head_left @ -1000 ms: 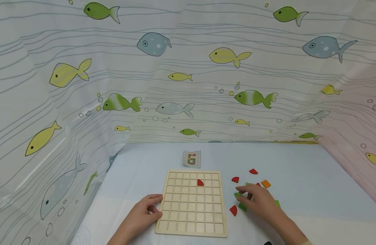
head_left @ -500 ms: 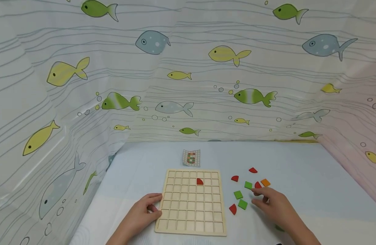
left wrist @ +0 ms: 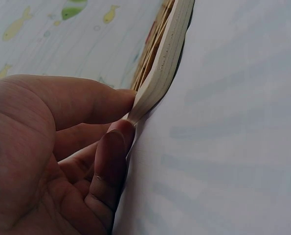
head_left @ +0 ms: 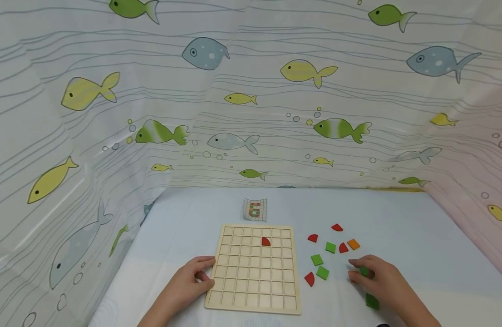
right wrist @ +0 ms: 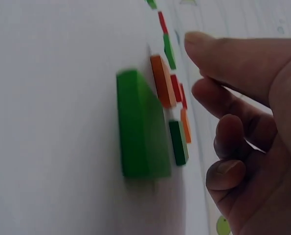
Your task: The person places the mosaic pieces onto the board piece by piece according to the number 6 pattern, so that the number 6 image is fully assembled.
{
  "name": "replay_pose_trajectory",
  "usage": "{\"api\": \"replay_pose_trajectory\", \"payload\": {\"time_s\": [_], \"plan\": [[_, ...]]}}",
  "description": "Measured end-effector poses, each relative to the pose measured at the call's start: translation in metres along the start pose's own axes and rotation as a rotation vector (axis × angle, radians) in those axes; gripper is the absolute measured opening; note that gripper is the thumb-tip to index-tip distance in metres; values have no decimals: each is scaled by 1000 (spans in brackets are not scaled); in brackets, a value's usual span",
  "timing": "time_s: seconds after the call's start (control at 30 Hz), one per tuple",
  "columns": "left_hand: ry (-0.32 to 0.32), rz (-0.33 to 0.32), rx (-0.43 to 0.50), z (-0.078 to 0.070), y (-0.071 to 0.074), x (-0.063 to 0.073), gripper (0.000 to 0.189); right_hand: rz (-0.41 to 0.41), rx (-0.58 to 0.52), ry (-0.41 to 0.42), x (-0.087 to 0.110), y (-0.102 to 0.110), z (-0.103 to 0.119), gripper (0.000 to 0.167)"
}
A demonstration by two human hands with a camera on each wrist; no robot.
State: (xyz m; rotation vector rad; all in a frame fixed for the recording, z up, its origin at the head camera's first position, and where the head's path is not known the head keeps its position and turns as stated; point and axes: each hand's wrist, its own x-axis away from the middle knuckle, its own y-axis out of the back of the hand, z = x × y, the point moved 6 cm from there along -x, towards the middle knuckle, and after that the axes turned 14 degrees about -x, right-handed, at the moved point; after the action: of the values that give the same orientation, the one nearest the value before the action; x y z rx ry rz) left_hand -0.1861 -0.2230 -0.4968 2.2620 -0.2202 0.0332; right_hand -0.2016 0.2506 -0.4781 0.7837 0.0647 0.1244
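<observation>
A wooden grid board [head_left: 254,310] lies on the table with one red quarter-circle tile [head_left: 266,241] in an upper cell. My left hand [head_left: 191,280] touches the board's left side, index fingertip and thumb both against the edge. In the left wrist view those fingers [left wrist: 103,103] meet the rim near a rounded corner. My right hand [head_left: 379,276] hovers over the loose tiles, thumb and index finger apart, nothing between them. Beneath it are a green tile [head_left: 364,271], partly hidden, and a darker green tile [head_left: 372,301]. A green tile [right wrist: 140,129] looms large in the right wrist view.
Right of the board lie green square tiles [head_left: 322,273], several red quarter-circle tiles [head_left: 310,279] and an orange square tile [head_left: 353,244]. A small pattern card [head_left: 255,210] sits behind the board. Fish-printed sheeting [head_left: 275,136] encloses the table's back and sides.
My right hand has moved right and slightly toward me, off the green square tiles, which are now uncovered. My left hand stays at the board's edge.
</observation>
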Motion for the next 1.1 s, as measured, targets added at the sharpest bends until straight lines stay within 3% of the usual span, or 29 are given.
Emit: {"api": "replay_pose_trajectory", "payload": {"time_s": [0.1, 0.33, 0.57, 0.8, 1.1], "plan": [[1, -1, 5, 1, 0, 0, 57, 32, 7, 32, 1, 2, -3, 34], [1, 2, 23, 0, 0, 0, 57, 119, 42, 20, -1, -1, -10, 30], [8, 1, 22, 0, 0, 0, 56, 116, 74, 56, 1, -3, -10, 23], [11, 7, 26, -1, 0, 0, 56, 109, 72, 32, -1, -2, -11, 29], [17, 3, 21, -1, 0, 0, 57, 107, 98, 21, -1, -2, -12, 21]]}}
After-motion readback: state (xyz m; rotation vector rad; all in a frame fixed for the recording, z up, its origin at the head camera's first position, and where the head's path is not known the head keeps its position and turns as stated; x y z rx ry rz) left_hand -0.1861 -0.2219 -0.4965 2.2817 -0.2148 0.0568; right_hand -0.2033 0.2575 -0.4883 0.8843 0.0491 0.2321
